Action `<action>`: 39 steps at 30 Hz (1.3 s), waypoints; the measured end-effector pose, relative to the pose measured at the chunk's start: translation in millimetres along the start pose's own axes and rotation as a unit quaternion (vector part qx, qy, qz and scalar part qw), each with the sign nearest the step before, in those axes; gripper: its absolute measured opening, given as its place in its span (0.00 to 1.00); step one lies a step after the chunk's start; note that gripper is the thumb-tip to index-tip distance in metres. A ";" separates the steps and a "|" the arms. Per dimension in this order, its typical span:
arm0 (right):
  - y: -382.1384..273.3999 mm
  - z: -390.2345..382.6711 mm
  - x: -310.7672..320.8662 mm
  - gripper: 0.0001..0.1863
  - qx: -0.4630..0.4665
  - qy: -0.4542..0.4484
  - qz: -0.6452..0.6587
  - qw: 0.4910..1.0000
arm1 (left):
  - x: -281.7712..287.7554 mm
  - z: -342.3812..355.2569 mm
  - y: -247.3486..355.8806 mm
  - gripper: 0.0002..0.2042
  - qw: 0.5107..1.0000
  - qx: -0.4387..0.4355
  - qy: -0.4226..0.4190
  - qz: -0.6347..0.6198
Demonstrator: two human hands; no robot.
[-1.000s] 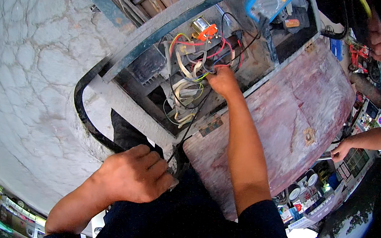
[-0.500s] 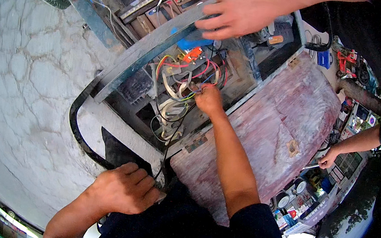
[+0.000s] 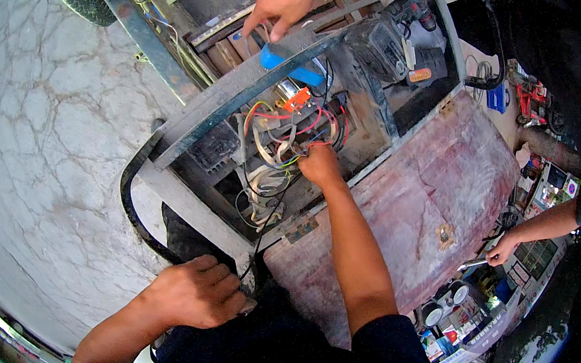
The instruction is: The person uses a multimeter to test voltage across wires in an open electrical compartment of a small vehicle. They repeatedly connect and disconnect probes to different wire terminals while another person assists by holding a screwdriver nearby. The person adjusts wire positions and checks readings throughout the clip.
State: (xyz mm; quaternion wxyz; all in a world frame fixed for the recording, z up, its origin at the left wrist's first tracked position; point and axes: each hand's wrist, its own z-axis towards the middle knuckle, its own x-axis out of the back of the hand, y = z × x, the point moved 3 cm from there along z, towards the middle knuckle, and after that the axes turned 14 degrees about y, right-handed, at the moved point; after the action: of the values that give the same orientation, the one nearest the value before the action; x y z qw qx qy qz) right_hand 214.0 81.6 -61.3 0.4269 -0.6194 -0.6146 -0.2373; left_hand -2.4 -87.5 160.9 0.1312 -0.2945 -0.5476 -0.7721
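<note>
My right hand (image 3: 319, 163) reaches into an open metal compartment, its fingers closed on thin wires (image 3: 307, 146) in the tangle. Around it run red, yellow-green, black and pale sleeved wires (image 3: 262, 178). An orange connector (image 3: 298, 100) sits just beyond those fingers, with a blue plastic piece (image 3: 297, 70) farther off by the frame bar. My left hand (image 3: 201, 292) is closed in a fist near the compartment's near left corner. Whatever it may hold is hidden. Beyond the bar, another person's hand (image 3: 283, 3) hovers with fingers pointing down near a pale cable.
A reddish worn panel (image 3: 404, 203) adjoins the compartment on the right. Inside are a finned dark box (image 3: 215, 147) and a black battery-like case (image 3: 378, 47); a drill (image 3: 414, 4) lies behind. Another hand (image 3: 502, 249) at the right grips a metal handle. Cracked concrete (image 3: 58, 124) lies left.
The other person's far hand has moved left and away, uncovering the black case and drill. The view has shifted slightly. My right hand stays at the wires; my left remains a fist.
</note>
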 end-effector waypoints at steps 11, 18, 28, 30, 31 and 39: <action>-9.0 0.5 -4.7 0.18 -0.015 -0.016 -0.053 0.998 | -2.2 -4.6 1.7 0.09 1.000 -0.007 0.009 0.011; 4.0 -3.9 -12.0 0.12 0.052 0.015 -0.050 0.997 | -3.9 -6.8 -0.2 0.08 1.000 -0.007 0.018 0.001; 2.3 -6.4 -11.4 0.08 0.076 0.079 -0.063 0.992 | 0.3 -3.5 -1.2 0.10 1.000 0.001 0.021 -0.010; 3.6 -12.5 -4.0 0.08 0.061 0.055 -0.050 0.995 | 0.5 -4.2 -0.2 0.10 1.000 0.006 0.028 -0.011; 3.2 -16.8 -2.2 0.08 0.060 0.061 -0.045 0.995 | 0.4 -4.4 -0.1 0.10 0.999 0.010 0.032 -0.011; 0.0 -15.9 0.3 0.08 0.069 0.075 -0.042 0.994 | 2.5 -7.4 -1.4 0.09 0.999 0.006 0.043 -0.032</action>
State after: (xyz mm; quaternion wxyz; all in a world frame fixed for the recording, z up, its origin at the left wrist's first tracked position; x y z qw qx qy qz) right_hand 217.7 68.7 -52.8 0.5035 -0.5422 -0.6213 -0.2580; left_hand -7.4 -93.5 159.6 0.1318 -0.2430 -0.5550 -0.7845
